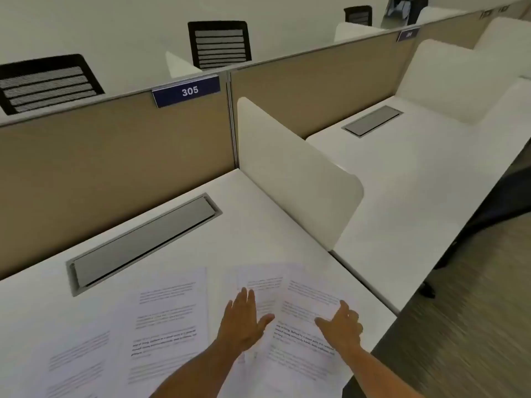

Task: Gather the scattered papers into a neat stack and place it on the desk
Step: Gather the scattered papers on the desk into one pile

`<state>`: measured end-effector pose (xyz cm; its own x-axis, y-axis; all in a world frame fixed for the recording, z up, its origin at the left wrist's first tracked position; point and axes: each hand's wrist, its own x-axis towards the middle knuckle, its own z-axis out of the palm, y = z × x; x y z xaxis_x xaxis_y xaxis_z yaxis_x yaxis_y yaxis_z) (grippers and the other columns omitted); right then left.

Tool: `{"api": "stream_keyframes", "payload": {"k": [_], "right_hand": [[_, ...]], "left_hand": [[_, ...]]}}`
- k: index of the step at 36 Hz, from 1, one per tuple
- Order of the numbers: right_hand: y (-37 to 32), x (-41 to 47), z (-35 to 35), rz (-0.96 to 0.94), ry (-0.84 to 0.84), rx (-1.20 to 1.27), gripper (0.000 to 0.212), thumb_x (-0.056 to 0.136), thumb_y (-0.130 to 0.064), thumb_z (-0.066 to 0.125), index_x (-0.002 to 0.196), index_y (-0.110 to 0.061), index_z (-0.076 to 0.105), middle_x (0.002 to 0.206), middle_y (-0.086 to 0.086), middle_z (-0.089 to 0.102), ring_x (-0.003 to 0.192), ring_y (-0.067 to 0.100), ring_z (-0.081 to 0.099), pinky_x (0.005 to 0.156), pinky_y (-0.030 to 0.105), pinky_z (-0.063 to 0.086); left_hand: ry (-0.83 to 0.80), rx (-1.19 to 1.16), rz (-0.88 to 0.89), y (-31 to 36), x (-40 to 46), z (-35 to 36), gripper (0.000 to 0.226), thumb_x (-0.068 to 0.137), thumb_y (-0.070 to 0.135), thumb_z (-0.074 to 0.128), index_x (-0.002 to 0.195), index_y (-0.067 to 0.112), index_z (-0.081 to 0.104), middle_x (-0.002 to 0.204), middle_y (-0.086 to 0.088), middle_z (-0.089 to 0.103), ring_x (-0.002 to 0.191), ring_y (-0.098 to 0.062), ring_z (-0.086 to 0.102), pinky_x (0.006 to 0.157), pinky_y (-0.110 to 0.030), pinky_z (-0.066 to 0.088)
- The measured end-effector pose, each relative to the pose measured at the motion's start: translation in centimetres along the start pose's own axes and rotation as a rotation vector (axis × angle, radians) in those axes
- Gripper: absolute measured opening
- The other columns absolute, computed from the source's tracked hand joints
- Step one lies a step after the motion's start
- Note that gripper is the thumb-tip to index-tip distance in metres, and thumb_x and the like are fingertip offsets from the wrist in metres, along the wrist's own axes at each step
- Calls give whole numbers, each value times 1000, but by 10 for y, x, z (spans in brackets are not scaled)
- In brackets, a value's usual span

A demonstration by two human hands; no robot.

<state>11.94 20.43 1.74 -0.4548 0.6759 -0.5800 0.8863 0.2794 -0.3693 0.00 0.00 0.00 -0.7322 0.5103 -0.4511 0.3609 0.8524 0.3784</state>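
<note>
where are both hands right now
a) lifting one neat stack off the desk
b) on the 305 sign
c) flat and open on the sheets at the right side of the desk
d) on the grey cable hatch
c: the left hand and right hand lie spread on the overlapping papers near the desk's right edge, gripping nothing; more sheets lie loose to the left.

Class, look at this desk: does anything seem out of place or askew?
Yes. The printed papers lie fanned across the desk at differing angles, overlapping, not squared. Both hands, left hand and right hand, rest open on the right-side sheets.
</note>
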Motion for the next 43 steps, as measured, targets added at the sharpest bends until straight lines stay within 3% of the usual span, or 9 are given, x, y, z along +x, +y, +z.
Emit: {"api": "stream_keyframes", "payload": {"k": [3, 8, 16, 27, 31, 38, 43], "right_hand": [[12, -1, 2, 134, -15, 46, 98, 83, -45, 72, 156, -17, 13, 160, 15, 16, 140, 39, 29, 111, 48, 37], [27, -4, 5, 245, -37, 32, 99, 82, -46, 69, 154, -16, 9, 157, 14, 15, 139, 37, 24, 109, 48, 37], [25, -2, 1, 281, -53, 2, 99, 82, -50, 67, 153, -17, 6, 155, 12, 19, 138, 34, 30, 113, 48, 33], [15, 6, -4, 327, -164, 254, 98, 84, -30, 72, 149, -17, 0, 140, 17, 19, 123, 35, 40, 107, 44, 44], [11, 6, -4, 344, -174, 282, 93, 83, -29, 72, 147, -17, 5, 133, 16, 25, 114, 30, 44, 100, 42, 50], [16, 7, 0, 347, -179, 231, 90, 78, -38, 72, 143, -11, 16, 134, 18, 32, 121, 33, 39, 102, 44, 43], [26, 12, 7, 365, -173, 318, 78, 79, -42, 73, 134, -8, 29, 128, 16, 39, 117, 32, 42, 101, 45, 45]], "left_hand": [[-115, -90, -57, 9, 2, 12, 93, 93, 57, 49, 157, 11, -1, 167, -11, -3, 154, -27, 7, 124, -44, 14], [-99, -216, -89, 28, 5, 23, 81, 90, 42, 64, 151, 11, 21, 153, -12, 31, 139, -27, 36, 115, -42, 36], [-100, -197, -229, 47, 10, 35, 74, 91, 43, 63, 146, 9, 27, 148, -15, 31, 133, -30, 41, 110, -40, 42], [-107, -171, -407, 65, 5, 47, 74, 84, 54, 63, 140, 15, 36, 140, -10, 44, 130, -28, 45, 106, -44, 42], [-102, -235, -449, 68, 4, 53, 76, 82, 54, 65, 140, 16, 34, 139, -9, 45, 131, -28, 44, 107, -45, 40], [-96, -304, -463, 67, 3, 55, 73, 84, 51, 64, 141, 14, 38, 140, -11, 44, 131, -29, 44, 108, -44, 41], [-96, -425, -397, 59, -1, 54, 55, 89, 36, 66, 130, 3, 50, 131, -17, 52, 119, -30, 56, 103, -42, 49]]}}
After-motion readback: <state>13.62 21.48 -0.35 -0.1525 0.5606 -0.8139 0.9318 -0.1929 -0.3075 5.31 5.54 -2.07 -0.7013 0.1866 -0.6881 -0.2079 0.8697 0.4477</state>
